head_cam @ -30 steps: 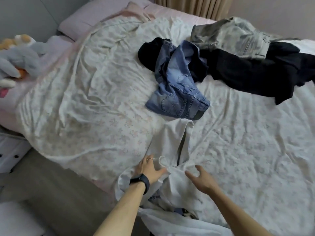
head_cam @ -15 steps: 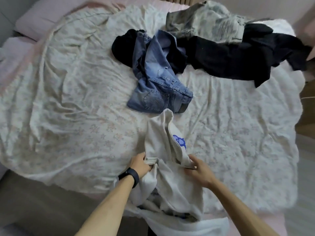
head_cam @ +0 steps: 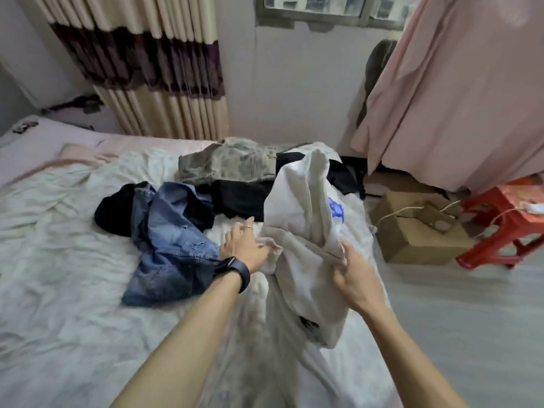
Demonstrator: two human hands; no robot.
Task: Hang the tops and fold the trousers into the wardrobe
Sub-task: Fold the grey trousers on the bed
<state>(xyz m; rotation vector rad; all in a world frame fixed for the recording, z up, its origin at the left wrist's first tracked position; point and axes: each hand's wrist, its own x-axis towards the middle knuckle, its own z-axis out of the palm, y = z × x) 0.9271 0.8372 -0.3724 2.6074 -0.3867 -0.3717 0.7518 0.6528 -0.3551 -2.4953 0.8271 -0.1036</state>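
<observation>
Left hand (head_cam: 245, 246) and right hand (head_cam: 356, 279) in pinch grips on white top (head_cam: 297, 207) edges, above bed (head_cam: 59, 260).

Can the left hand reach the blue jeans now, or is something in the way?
Probably yes. The blue jeans lie uncovered on the bed right beside the left hand, nothing between them. But that hand grips the white top, so it would likely need to let go first.

A rumpled white floral bedsheet (head_cam: 73, 260) lies spread, with a pale pink pillow (head_cam: 44, 148) at its far left. Behind hangs a pleated cream curtain with a dark purple band (head_cam: 153, 69). On the grey floor (head_cam: 471, 319) sits a brown cardboard box (head_cam: 412, 234). A red plastic stool (head_cam: 506, 222) stands just beside it, below a hanging pink cloth (head_cam: 459, 92).
</observation>
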